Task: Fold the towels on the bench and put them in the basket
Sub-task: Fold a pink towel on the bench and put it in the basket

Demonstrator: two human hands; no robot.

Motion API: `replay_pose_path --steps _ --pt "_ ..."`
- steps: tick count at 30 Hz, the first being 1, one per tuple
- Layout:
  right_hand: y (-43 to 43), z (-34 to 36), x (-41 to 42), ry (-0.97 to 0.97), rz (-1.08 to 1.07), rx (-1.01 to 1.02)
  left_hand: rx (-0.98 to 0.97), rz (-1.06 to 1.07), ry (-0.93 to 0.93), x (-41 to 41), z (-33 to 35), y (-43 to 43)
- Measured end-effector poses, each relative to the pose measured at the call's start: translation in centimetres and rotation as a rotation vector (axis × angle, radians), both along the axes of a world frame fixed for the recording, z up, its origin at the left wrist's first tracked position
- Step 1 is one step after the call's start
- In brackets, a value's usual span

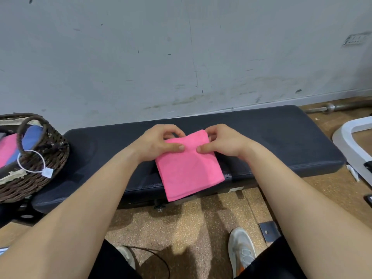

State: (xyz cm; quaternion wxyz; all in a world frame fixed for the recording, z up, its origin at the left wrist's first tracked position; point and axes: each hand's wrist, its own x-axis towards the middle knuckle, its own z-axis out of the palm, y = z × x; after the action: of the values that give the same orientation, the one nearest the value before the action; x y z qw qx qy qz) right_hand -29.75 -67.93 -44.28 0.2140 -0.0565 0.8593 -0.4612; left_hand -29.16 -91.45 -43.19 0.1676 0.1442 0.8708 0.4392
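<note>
A folded pink towel point(189, 166) is seen in the centre of the frame. It is laid on a dark padded bench point(281, 137), which runs across the middle of the picture from left to right. The towel is folded into a neat rectangle and is turned a little sideways. Its lower corner reaches over the front edge of the bench.

The upper edge of the towel is held by both hands. The left hand point(159, 143) is placed on the upper left part of the towel, and the right hand point(223, 141) on the upper right part. By each hand the cloth is pinched: the thumb is pressed on the top side and the other fingers are curled behind the far edge. The two thumb tips are brought close together, almost touching, near the middle of the towel.

At the left side of the frame a dark brown wicker basket point(40, 158) with a handle is found, at the left end of the bench. Whether it stands on the bench or just beside it cannot be told. Inside the basket another pink cloth point(8, 150) and a blue cloth point(32, 135) are laid next to each other. A white tag point(48, 172) is hung on a white loop from the handle.

Behind the bench a grey, marked wall is seen. In the upper right a metal bar point(330, 107) is laid on the floor. At the bottom a white shoe point(241, 250) is visible on the speckled brown floor.
</note>
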Motion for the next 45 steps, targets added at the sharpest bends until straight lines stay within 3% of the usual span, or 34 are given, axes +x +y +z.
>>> replay_pose_path --steps 3,7,16,28,34,38,41,45 --pt "0.8 -0.3 -0.2 -0.051 -0.031 -0.009 -0.070 0.123 -0.022 -0.8 -0.4 0.1" --pt "1.7 -1.0 -0.6 -0.125 -0.119 -0.016 -0.145 0.223 -0.201 -0.9 -0.9 -0.5" --pt "1.4 -0.6 -0.8 -0.180 -0.195 -0.226 0.152 0.463 -0.256 -0.1 -1.0 0.7" --pt "2.7 -0.8 0.3 -0.168 -0.134 -0.316 0.165 0.343 -0.225 1.5 0.5 -0.2" --pt "4.3 -1.2 1.3 -0.256 -0.092 -0.480 0.034 0.149 -0.058 2.8 0.3 -1.6" --pt "4.4 -0.8 2.1 -0.189 -0.069 -0.373 0.046 0.082 -0.085 3.9 -0.3 -2.1" --pt "3.4 -0.6 2.7 -0.072 -0.092 -0.214 -0.002 0.046 0.018 4.5 -1.1 -2.0" --pt "1.0 -1.0 3.8 0.307 -0.099 0.215 -0.318 -0.115 0.253 5.1 -1.5 -2.1"
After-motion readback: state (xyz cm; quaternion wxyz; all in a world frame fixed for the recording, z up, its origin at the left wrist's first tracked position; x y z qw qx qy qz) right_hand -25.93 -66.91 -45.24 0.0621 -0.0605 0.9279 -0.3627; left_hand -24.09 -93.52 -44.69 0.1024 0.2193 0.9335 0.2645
